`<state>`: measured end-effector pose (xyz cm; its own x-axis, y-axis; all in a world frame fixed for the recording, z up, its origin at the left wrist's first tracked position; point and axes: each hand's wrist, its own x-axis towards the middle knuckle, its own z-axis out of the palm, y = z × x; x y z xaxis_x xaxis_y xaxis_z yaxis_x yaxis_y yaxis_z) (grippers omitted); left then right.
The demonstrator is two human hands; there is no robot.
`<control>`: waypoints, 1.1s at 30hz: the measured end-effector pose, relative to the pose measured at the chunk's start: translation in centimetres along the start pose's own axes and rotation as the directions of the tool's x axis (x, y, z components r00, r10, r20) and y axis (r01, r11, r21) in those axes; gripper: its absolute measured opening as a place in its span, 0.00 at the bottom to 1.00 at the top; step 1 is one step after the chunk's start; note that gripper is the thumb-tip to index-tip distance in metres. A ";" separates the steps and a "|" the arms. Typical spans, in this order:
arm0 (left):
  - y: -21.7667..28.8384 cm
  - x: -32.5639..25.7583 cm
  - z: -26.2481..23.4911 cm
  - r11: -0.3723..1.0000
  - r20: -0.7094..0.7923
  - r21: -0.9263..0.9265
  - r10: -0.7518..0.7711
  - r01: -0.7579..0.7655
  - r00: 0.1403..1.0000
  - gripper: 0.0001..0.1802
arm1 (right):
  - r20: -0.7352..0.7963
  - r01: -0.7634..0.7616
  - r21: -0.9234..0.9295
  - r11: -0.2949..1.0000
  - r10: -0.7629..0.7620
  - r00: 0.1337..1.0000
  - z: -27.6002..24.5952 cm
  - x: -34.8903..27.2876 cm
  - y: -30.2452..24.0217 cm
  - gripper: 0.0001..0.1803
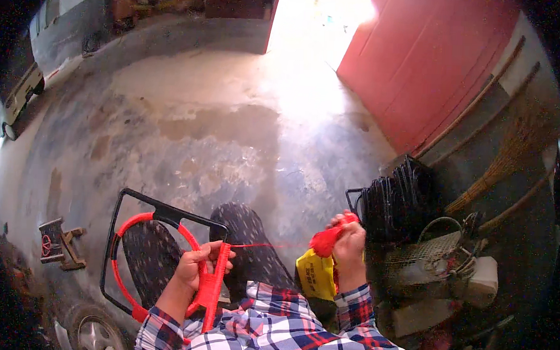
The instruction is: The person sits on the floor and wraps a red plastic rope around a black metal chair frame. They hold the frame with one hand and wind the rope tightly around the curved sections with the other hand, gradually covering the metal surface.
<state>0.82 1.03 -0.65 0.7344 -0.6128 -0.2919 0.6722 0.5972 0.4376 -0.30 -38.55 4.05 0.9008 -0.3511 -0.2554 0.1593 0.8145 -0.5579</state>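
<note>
This looks like a small workshop or storeroom: bare, stained concrete floor (201, 141), a big red door (429, 63) beside a bright far opening, and a straw broom (512, 143) along the right. Near right, black frames (399, 191) stand stacked (much like the black-and-red frame (180, 213) on the person's lap) by a wire basket (419, 260).

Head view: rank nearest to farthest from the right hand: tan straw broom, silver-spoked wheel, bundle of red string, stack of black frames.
1. Bundle of red string: in the right hand.
2. Stack of black frames: just ahead, to the right.
3. Tan straw broom: farther right.
4. Silver-spoked wheel: lower left, beyond the left forearm.
</note>
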 end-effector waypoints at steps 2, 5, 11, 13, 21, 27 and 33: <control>0.1 -0.2 -0.1 1.000 0.015 -0.009 0.009 -0.009 1.000 0.25 | 0.105 -0.140 -0.005 0.990 0.140 0.985 1.7 -1.4 2.3 0.25; 0.2 -0.4 0.5 0.999 -0.008 0.040 0.010 -0.010 1.000 0.25 | 0.279 -0.185 -0.443 0.877 0.331 0.902 4.0 -4.1 4.5 0.25; 0.1 -0.5 1.1 0.998 0.024 0.026 0.052 -0.053 0.998 0.25 | 0.686 0.685 -0.687 0.241 0.524 0.504 6.4 -6.2 8.3 0.29; 0.0 -0.6 1.6 0.997 0.018 0.033 0.069 -0.070 0.997 0.26 | 0.533 0.714 -0.700 0.000 0.665 0.523 7.4 -6.7 9.1 0.31; 0.0 -0.7 1.5 0.995 0.014 0.045 0.090 -0.090 0.996 0.26 | 0.234 0.489 -0.818 -0.301 0.603 0.763 12.0 -6.9 11.3 0.49; -0.1 -0.6 0.8 0.988 -0.070 0.132 0.090 -0.080 0.993 0.26 | 0.358 0.505 -0.837 -0.212 0.486 0.797 11.4 -6.1 13.7 0.50; -0.1 -0.7 1.6 0.988 -0.104 0.136 0.093 -0.078 0.990 0.25 | 0.407 0.536 -0.827 -0.168 0.478 0.778 11.9 -5.8 14.6 0.49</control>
<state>0.08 0.63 0.86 0.7994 -0.4974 -0.3369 0.5935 0.5672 0.5710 1.66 -19.13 6.81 0.9416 0.3044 -0.1439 0.1222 -0.7073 -0.6963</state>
